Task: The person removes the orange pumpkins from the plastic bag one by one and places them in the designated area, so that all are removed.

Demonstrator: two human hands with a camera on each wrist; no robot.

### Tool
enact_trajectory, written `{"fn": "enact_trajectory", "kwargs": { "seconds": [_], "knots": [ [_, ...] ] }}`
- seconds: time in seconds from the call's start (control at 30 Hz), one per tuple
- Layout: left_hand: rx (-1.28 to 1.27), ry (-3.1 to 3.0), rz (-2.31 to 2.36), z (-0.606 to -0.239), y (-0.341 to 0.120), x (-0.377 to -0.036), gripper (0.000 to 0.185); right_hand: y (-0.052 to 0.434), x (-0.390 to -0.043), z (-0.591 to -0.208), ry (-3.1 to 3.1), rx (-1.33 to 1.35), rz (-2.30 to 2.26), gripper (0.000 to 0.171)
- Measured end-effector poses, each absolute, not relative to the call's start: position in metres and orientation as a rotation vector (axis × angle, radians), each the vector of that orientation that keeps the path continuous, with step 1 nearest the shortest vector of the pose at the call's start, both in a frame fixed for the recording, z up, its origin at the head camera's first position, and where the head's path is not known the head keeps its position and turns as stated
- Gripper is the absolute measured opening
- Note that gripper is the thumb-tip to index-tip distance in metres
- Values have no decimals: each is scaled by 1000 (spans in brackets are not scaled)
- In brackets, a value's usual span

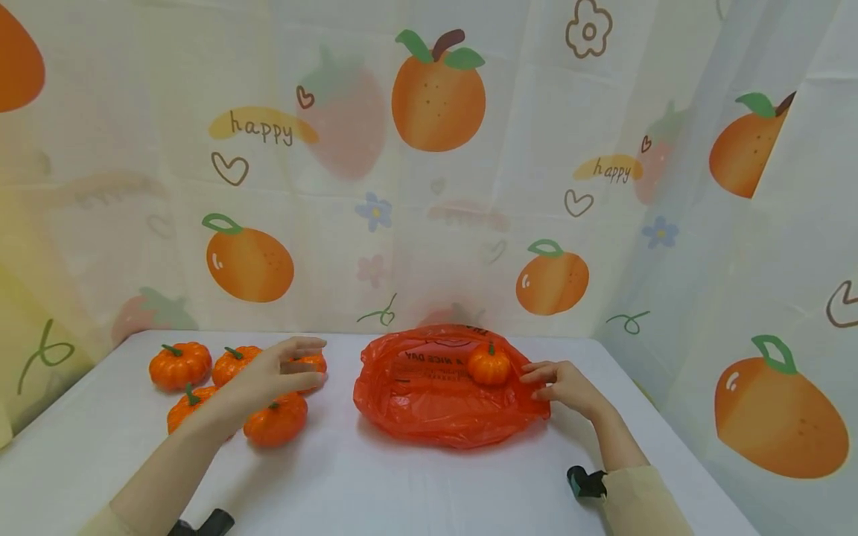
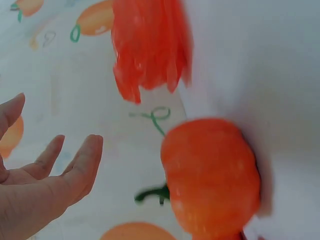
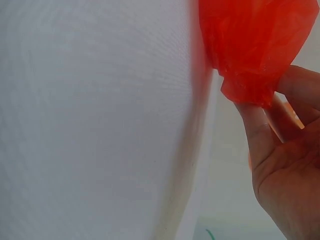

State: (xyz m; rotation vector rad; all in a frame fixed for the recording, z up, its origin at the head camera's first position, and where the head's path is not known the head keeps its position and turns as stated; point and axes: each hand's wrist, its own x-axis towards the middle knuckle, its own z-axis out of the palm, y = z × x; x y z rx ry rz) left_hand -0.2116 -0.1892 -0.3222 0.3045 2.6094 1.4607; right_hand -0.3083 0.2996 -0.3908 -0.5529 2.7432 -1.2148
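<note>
A red plastic bag [image 1: 436, 418] lies on the white table with its mouth spread wide and printed lettering inside. One small orange toy pumpkin [image 1: 490, 367] with a green stem rests within it, toward the right side. My right hand [image 1: 564, 385] pinches the bag's right rim between thumb and fingers; in the right wrist view the red film [image 3: 257, 55] bunches at the fingertips. Over the left group of pumpkins hovers my left hand [image 1: 278, 370], fingers extended and holding nothing. The left wrist view has a pumpkin [image 2: 212, 172] near that hand.
Several more toy pumpkins [image 1: 179, 366] sit at the left of the table, partly hidden by my left forearm. Behind the white tabletop [image 1: 402, 491] hangs a curtain [image 1: 442, 246] printed with oranges. Dark wrist devices [image 1: 586, 482] show at both sleeves.
</note>
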Motion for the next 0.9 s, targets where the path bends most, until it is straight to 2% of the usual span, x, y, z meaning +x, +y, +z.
{"fn": "enact_trajectory", "kwargs": {
  "seconds": [0.5, 0.7, 0.9],
  "knots": [
    [410, 2453, 1552, -336, -97, -236, 59, 300, -310, -391, 2754, -557, -1205, 34],
    [318, 2388, 1652, -347, -67, -250, 58, 299, -311, -391, 2752, -541, -1205, 34],
    [236, 2290, 1750, -356, -34, -262, 65, 298, -311, -390, 2749, -535, -1200, 34]
  ]
}}
